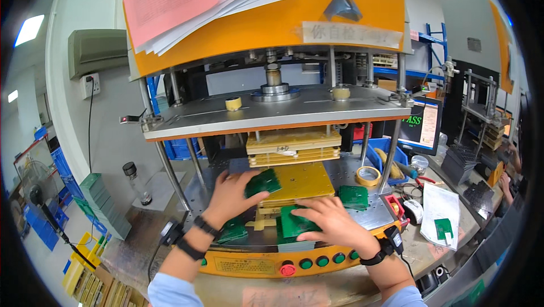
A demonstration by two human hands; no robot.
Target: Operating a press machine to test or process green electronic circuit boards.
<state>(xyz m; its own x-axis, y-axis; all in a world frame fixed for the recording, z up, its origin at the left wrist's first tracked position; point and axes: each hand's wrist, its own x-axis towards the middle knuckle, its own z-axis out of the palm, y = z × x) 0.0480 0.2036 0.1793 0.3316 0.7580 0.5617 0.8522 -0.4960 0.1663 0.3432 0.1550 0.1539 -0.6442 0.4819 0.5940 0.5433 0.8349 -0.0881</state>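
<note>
My left hand (229, 193) pinches a green circuit board (264, 183) between thumb and fingers, above the left side of the yellow test fixture base (306, 178). Just in front of the fixture, my right hand (331, 219) grips another green circuit board (293, 223), which lies at the top of a stack (294, 246). More green boards (233, 230) sit on the press bed below my left wrist. A further small pile of green boards (353, 196) rests to the right of the fixture. Overhead, the upper fixture plates (293, 148) hang raised from the press plate.
Steel posts (173, 174) flank the press bed. Along its front run a red button (288, 269) and several green ones. A tape roll (368, 176), a blue bin (388, 160) and a monitor (420, 126) are at right. Stacked boards (105, 208) stand at left.
</note>
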